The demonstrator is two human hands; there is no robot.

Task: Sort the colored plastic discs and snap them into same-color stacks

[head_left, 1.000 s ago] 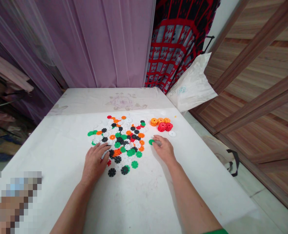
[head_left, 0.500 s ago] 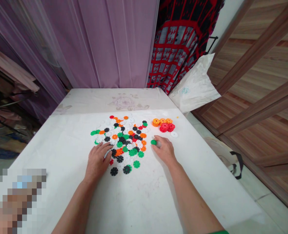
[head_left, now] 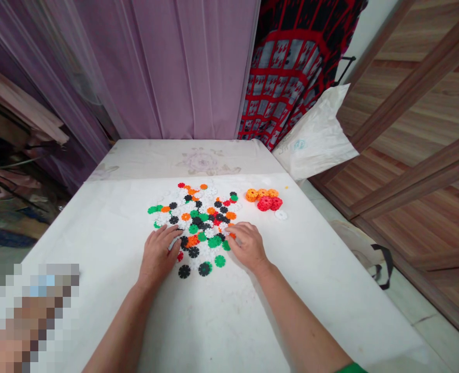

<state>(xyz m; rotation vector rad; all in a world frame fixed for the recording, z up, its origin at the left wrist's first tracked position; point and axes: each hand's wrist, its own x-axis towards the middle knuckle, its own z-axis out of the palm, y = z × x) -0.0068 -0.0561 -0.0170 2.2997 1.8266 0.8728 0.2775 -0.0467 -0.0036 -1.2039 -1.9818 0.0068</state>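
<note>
Left hand [head_left: 159, 254] lay at the edge of the discs [head_left: 194, 228], grip slack; right hand [head_left: 249, 246] reached among them, grip undeterminable. A careless sweep risked scattering overlapped pieces.

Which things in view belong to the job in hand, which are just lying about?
Likely the job:
loose discs, with left hand and right hand at them
orange stacks
red stacks
table

Likely just about:
white bag
purple curtain
patterned cloth
wooden doors
</note>
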